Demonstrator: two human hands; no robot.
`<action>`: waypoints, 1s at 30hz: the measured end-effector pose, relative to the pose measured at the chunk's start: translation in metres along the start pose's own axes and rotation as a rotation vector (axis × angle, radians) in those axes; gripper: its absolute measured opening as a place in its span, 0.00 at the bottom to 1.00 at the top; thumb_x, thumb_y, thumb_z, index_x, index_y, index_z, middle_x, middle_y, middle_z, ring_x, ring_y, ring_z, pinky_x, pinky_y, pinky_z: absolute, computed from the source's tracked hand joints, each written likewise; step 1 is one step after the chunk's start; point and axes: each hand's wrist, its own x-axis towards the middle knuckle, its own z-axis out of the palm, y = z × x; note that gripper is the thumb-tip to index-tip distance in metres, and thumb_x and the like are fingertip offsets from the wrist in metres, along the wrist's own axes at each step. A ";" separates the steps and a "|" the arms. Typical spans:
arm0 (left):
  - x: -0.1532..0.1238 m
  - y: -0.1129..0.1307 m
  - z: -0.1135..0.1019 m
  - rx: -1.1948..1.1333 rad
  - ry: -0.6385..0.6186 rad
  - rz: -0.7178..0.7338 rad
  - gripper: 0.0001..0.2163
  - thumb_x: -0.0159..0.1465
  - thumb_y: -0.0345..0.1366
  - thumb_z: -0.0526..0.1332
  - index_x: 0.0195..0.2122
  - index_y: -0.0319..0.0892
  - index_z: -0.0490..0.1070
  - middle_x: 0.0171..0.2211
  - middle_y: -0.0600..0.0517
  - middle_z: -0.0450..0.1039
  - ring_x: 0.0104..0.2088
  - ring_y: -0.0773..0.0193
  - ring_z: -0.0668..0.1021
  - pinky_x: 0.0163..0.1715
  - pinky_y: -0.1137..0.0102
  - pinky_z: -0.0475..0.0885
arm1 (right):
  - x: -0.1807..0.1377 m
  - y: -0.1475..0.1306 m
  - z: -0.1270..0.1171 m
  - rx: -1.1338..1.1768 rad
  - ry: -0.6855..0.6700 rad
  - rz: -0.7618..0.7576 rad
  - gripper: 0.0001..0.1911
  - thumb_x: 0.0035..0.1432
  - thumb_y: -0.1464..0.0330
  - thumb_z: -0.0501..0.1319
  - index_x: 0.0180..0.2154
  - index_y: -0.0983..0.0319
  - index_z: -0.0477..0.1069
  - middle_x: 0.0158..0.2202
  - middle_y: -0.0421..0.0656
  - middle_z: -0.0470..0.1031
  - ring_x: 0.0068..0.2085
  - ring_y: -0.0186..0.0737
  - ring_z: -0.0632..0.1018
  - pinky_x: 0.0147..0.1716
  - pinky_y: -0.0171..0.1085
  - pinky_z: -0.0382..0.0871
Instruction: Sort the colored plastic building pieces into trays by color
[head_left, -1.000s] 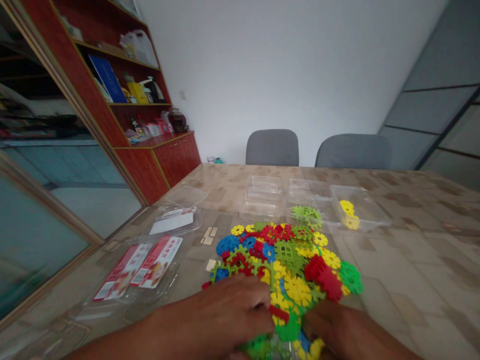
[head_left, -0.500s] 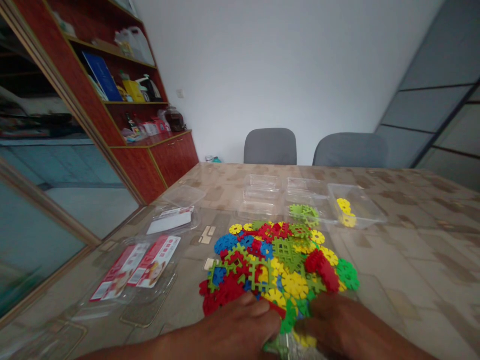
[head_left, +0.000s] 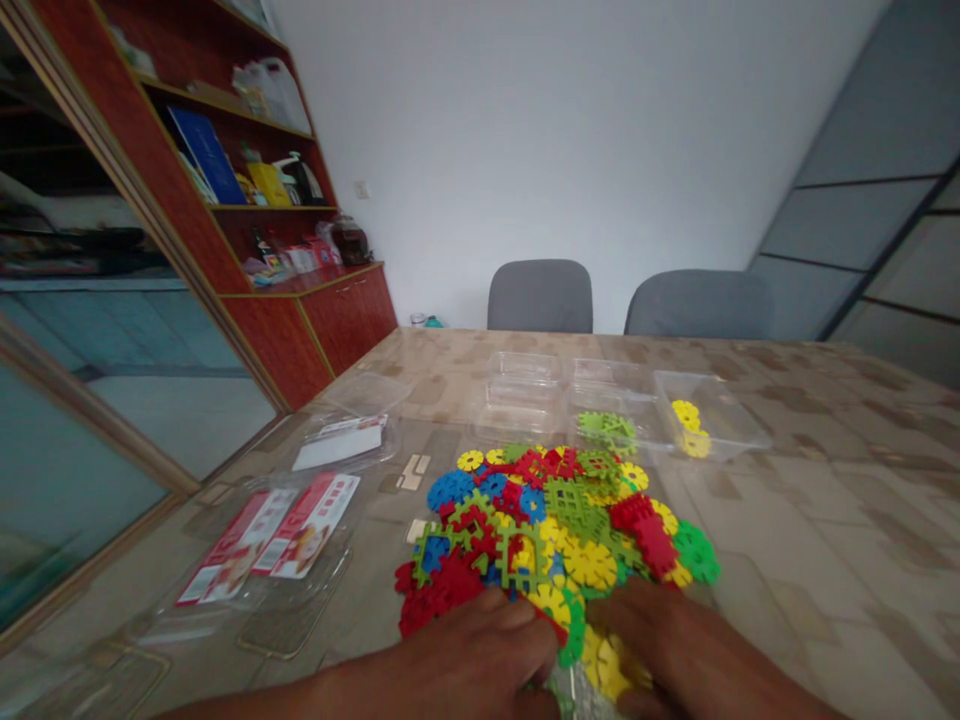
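Observation:
A heap of plastic building pieces lies in front of me, with yellow notched discs (head_left: 589, 565), red square pieces (head_left: 441, 592), light-green window-like pieces (head_left: 523, 556) and blue discs (head_left: 451, 488). My left hand (head_left: 487, 645) rests at the heap's near edge with its fingers curled down. A bit of light green shows under its fingertips, but what they hold is hidden. My right hand (head_left: 652, 635) is curled around a yellow disc (head_left: 602, 665) at the near side, thumb below and fingers above. Green discs (head_left: 574, 628) lie between the two hands.
Clear plastic boxes stand behind the heap: one (head_left: 517, 405), another with light-green pieces (head_left: 606, 430), and one with yellow discs (head_left: 690, 430). Clear lids with paper labels (head_left: 307, 525) lie to the left. Two grey chairs (head_left: 540, 297) stand beyond the table.
My right hand's fingers have shifted slightly up and left, and more of the yellow disc beside them shows. My left hand stays nearly in place.

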 end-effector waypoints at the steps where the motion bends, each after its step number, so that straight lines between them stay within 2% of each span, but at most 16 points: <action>1: 0.000 0.000 0.001 0.002 0.001 -0.003 0.11 0.61 0.39 0.70 0.35 0.44 0.67 0.37 0.54 0.72 0.38 0.61 0.74 0.32 0.69 0.64 | 0.000 0.000 0.001 -0.002 -0.006 0.023 0.23 0.35 0.82 0.62 0.38 0.60 0.73 0.37 0.44 0.79 0.34 0.46 0.79 0.30 0.37 0.67; 4: -0.001 0.001 -0.005 0.032 -0.007 0.007 0.10 0.62 0.37 0.69 0.36 0.44 0.67 0.37 0.54 0.72 0.37 0.61 0.74 0.33 0.69 0.65 | -0.002 -0.001 0.002 0.021 0.010 0.064 0.24 0.34 0.82 0.63 0.38 0.60 0.72 0.38 0.44 0.77 0.35 0.45 0.78 0.32 0.37 0.68; 6: -0.005 0.004 -0.016 0.101 -0.026 0.061 0.09 0.63 0.35 0.68 0.38 0.44 0.68 0.40 0.52 0.73 0.41 0.58 0.74 0.37 0.67 0.67 | -0.004 -0.002 0.000 0.037 0.036 0.060 0.23 0.36 0.81 0.64 0.38 0.59 0.71 0.39 0.44 0.77 0.36 0.46 0.78 0.33 0.38 0.68; 9: -0.010 0.007 -0.036 0.212 -0.007 0.170 0.14 0.63 0.37 0.69 0.47 0.44 0.68 0.48 0.49 0.71 0.48 0.53 0.72 0.47 0.62 0.66 | -0.005 -0.004 -0.002 0.079 0.078 0.034 0.22 0.36 0.80 0.65 0.36 0.58 0.67 0.37 0.42 0.77 0.34 0.44 0.76 0.30 0.36 0.66; 11: -0.011 0.006 -0.044 0.232 0.051 0.177 0.19 0.62 0.37 0.69 0.52 0.45 0.66 0.51 0.48 0.69 0.50 0.52 0.70 0.50 0.60 0.65 | -0.003 -0.005 -0.002 0.123 0.073 0.041 0.20 0.36 0.81 0.63 0.33 0.58 0.65 0.34 0.39 0.75 0.30 0.39 0.74 0.26 0.33 0.62; 13: -0.009 0.003 -0.045 0.231 0.103 0.144 0.17 0.63 0.35 0.69 0.50 0.45 0.67 0.51 0.48 0.69 0.50 0.53 0.70 0.51 0.60 0.65 | 0.000 -0.006 -0.004 0.176 0.027 0.065 0.18 0.37 0.82 0.60 0.30 0.58 0.63 0.29 0.36 0.74 0.26 0.35 0.72 0.23 0.31 0.57; 15: -0.005 -0.003 -0.043 0.240 0.143 0.134 0.09 0.65 0.34 0.67 0.44 0.44 0.69 0.48 0.50 0.69 0.48 0.54 0.70 0.50 0.60 0.65 | 0.003 -0.007 -0.006 0.222 -0.014 0.086 0.16 0.38 0.82 0.59 0.30 0.58 0.64 0.26 0.35 0.73 0.25 0.34 0.71 0.22 0.30 0.55; 17: -0.003 -0.008 -0.041 0.259 0.171 0.132 0.03 0.68 0.33 0.64 0.39 0.43 0.70 0.45 0.50 0.70 0.46 0.56 0.70 0.48 0.60 0.64 | 0.005 -0.010 -0.007 0.265 0.009 0.081 0.17 0.42 0.81 0.59 0.35 0.58 0.68 0.28 0.36 0.76 0.26 0.35 0.73 0.23 0.31 0.58; 19: -0.002 -0.012 -0.042 0.279 0.188 0.123 0.01 0.69 0.31 0.61 0.39 0.43 0.69 0.44 0.50 0.70 0.45 0.56 0.71 0.46 0.61 0.64 | 0.007 -0.014 -0.007 0.312 0.103 0.045 0.23 0.45 0.79 0.60 0.44 0.57 0.71 0.34 0.39 0.80 0.30 0.39 0.77 0.28 0.33 0.65; 21: -0.003 -0.014 -0.046 0.276 0.191 0.126 0.02 0.69 0.29 0.61 0.39 0.43 0.69 0.43 0.51 0.70 0.44 0.57 0.70 0.45 0.63 0.63 | 0.010 -0.019 -0.004 0.346 0.180 0.005 0.30 0.48 0.78 0.61 0.53 0.55 0.68 0.42 0.44 0.81 0.38 0.45 0.80 0.36 0.38 0.71; 23: -0.005 -0.015 -0.051 0.249 0.194 0.140 0.03 0.69 0.30 0.61 0.37 0.43 0.69 0.43 0.52 0.70 0.43 0.59 0.70 0.45 0.64 0.63 | 0.013 -0.023 0.000 0.322 0.183 0.004 0.32 0.50 0.76 0.62 0.58 0.56 0.66 0.46 0.47 0.80 0.44 0.49 0.80 0.42 0.41 0.72; 25: -0.007 -0.015 -0.055 0.224 0.183 0.146 0.04 0.68 0.31 0.62 0.36 0.43 0.68 0.42 0.52 0.70 0.43 0.59 0.70 0.44 0.65 0.63 | 0.017 -0.026 0.003 0.253 0.124 0.037 0.29 0.50 0.75 0.63 0.56 0.57 0.68 0.45 0.47 0.80 0.43 0.49 0.80 0.42 0.40 0.72; 27: -0.008 -0.014 -0.058 0.213 0.164 0.142 0.05 0.67 0.30 0.64 0.35 0.42 0.68 0.42 0.52 0.70 0.43 0.59 0.71 0.43 0.65 0.63 | 0.021 -0.029 0.003 0.184 0.074 0.059 0.23 0.50 0.76 0.64 0.50 0.57 0.72 0.43 0.45 0.79 0.42 0.47 0.79 0.40 0.38 0.71; 30: -0.008 -0.012 -0.058 0.219 0.147 0.146 0.07 0.64 0.29 0.66 0.34 0.42 0.68 0.42 0.52 0.70 0.43 0.59 0.71 0.42 0.65 0.63 | 0.023 -0.031 0.002 0.097 0.106 0.039 0.12 0.52 0.75 0.64 0.39 0.58 0.72 0.40 0.43 0.78 0.41 0.46 0.77 0.36 0.36 0.69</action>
